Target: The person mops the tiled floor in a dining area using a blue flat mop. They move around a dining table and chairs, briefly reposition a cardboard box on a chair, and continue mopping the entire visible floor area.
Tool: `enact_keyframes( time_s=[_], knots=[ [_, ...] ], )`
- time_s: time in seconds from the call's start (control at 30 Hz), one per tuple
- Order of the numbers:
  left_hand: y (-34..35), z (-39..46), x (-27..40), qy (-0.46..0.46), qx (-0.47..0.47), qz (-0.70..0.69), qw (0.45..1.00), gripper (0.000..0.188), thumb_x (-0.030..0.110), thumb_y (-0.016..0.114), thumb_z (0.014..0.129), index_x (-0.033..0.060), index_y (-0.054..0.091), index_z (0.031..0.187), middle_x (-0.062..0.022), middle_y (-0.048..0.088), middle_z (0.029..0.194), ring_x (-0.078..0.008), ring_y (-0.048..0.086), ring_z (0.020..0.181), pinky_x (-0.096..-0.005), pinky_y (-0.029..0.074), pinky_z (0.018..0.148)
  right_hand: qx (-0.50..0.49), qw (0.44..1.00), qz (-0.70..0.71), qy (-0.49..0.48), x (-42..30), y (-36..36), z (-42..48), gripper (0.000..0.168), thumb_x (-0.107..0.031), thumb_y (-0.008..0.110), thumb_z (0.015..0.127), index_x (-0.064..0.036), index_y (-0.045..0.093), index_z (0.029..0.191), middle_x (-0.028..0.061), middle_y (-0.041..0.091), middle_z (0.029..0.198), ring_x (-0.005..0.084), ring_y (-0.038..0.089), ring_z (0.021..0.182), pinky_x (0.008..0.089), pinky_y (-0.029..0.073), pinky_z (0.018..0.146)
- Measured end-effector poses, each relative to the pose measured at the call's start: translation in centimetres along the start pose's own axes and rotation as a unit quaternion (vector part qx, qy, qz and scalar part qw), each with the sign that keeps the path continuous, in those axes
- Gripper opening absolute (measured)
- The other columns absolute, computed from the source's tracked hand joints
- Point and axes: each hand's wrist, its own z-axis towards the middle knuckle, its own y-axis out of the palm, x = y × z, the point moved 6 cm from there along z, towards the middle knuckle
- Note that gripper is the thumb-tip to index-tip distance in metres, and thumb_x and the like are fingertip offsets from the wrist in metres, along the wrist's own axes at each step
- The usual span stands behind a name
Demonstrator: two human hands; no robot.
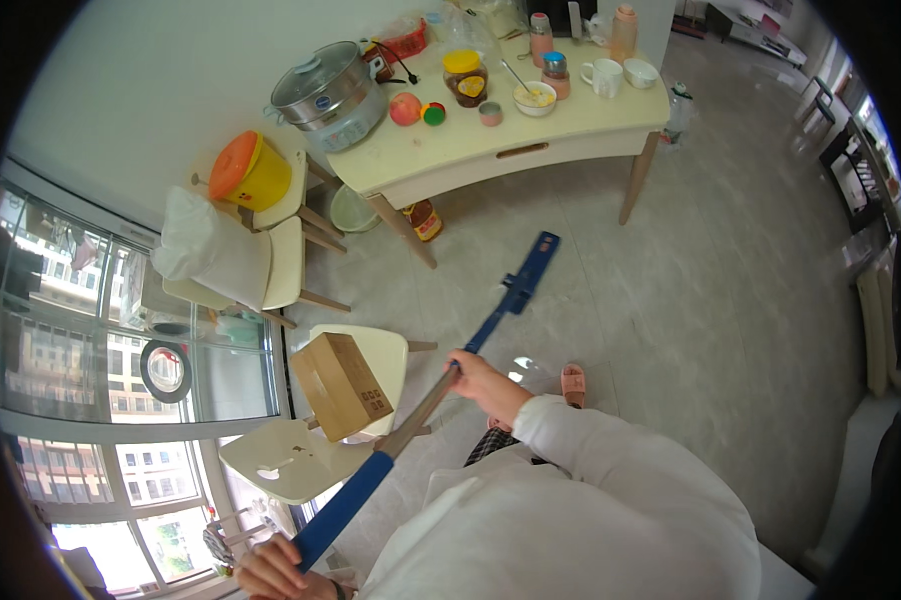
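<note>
A long mop-like tool with a metal and blue pole (345, 502) runs diagonally across my front. Its narrow blue head (534, 270) is over the grey tiled floor (668, 300); no cloth or pad can be made out on it. My left hand (274, 571) is closed round the thick blue grip at the lower end, near the bottom edge of the view. Further up, my right hand (474, 375) grips the pole where the metal tube meets the blue lower section. Whether the head touches the floor, I cannot tell.
Ahead stands a cream table (450, 161) bearing a steamer (330, 94), jars, cups and a bowl. At left are cream chairs with a yellow bucket (259, 176), a white bag (210, 247) and a cardboard box (338, 386). An oil bottle (423, 220) and a basin (353, 208) are on the floor.
</note>
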Motion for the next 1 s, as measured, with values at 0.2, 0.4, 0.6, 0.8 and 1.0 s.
enact_keyframes(
  time_s=[0.2,0.4,0.6,0.8,1.0],
  knots=[
    [-0.1,2.0,0.1,0.008,-0.031,0.061,0.998,0.036,0.024,0.032,0.084,0.0125,0.031,0.049,0.0004,0.03,0.039,-0.0105,0.028,0.037,-0.026,0.028,0.047,0.019,0.998,0.015,0.063,4.5,4.9,4.9,0.01,-0.009,0.053,0.071,-0.006,0.046,0.077,0.0067,0.049,0.063,0.0165,0.05,0.053,0.028,0.041,0.041],
    [1.9,3.2,-0.9,0.027,0.056,-0.009,0.998,0.038,0.03,0.028,0.086,0.0117,0.035,0.054,0.0001,0.029,0.04,-0.0116,0.029,0.037,-0.0282,0.027,0.048,-0.021,0.996,-0.056,0.067,2.6,5.1,2.8,0.01,-0.009,0.052,0.072,-0.006,0.046,0.079,0.0073,0.054,0.074,0.0148,0.05,0.058,0.0253,0.039,0.044],
    [6.5,6.8,-2.7,-0.011,-0.05,-0.121,0.991,0.036,0.031,0.029,0.085,0.0097,0.04,0.058,-0.0003,0.032,0.042,-0.0124,0.033,0.04,-0.0294,0.03,0.051,-0.05,0.997,0.03,0.05,-3.2,0.1,-3.2,0.011,-0.007,0.054,0.071,-0.007,0.046,0.078,0.0077,0.053,0.072,0.0167,0.051,0.066,0.0288,0.041,0.051],
    [7.9,7.6,-10.3,-0.067,-0.024,-0.047,0.996,0.034,0.021,0.026,0.089,0.0136,0.029,0.057,0.005,0.027,0.034,-0.0045,0.024,0.031,-0.0185,0.024,0.04,0.016,0.994,0.103,-0.04,-12.2,-7.2,-7.2,0.01,-0.005,0.055,0.07,-0.005,0.046,0.073,0.0078,0.052,0.07,0.0189,0.051,0.066,0.0295,0.042,0.053],
    [6.0,2.6,-13.8,-0.164,0.1,-0.005,0.981,0.036,0.023,0.023,0.09,0.0153,0.026,0.055,0.0037,0.023,0.033,-0.0058,0.018,0.031,-0.0192,0.022,0.039,0.089,0.992,0.055,-0.067,-15.7,-12.7,-4.6,0.008,-0.003,0.053,0.072,-0.004,0.044,0.073,0.0083,0.051,0.067,0.0178,0.052,0.059,0.0291,0.044,0.05]
  ],
)
